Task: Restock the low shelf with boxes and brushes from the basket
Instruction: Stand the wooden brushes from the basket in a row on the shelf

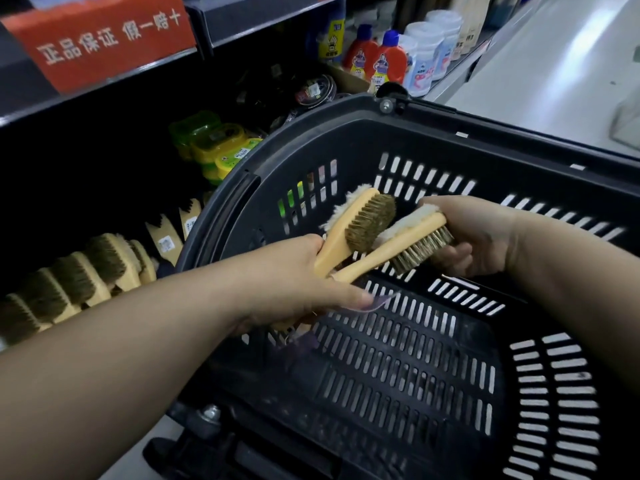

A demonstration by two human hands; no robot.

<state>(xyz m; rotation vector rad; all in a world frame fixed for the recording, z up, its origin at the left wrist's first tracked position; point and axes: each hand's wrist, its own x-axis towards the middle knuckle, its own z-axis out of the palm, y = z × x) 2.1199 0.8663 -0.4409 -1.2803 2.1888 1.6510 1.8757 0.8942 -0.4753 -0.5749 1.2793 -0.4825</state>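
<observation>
Over the black slotted basket (408, 133) I hold two wooden brushes. My left hand (298, 282) grips the handles of both. One brush (356, 223) points up, with brown bristles and a white fleece back. The other brush (412, 244) lies across to the right, and my right hand (474, 237) is closed around its bristled head. The basket's floor (398, 358) shows no other goods. On the low shelf at left stands a row of matching brushes (86, 275).
Yellow-green boxes (221, 147) sit on the low shelf behind the basket's rim. Round black tins (315, 90), red bottles (388, 64) and white tubs (426, 53) stand further along. A red sign (104, 39) hangs on the shelf above. Grey aisle floor (554, 64) lies to the right.
</observation>
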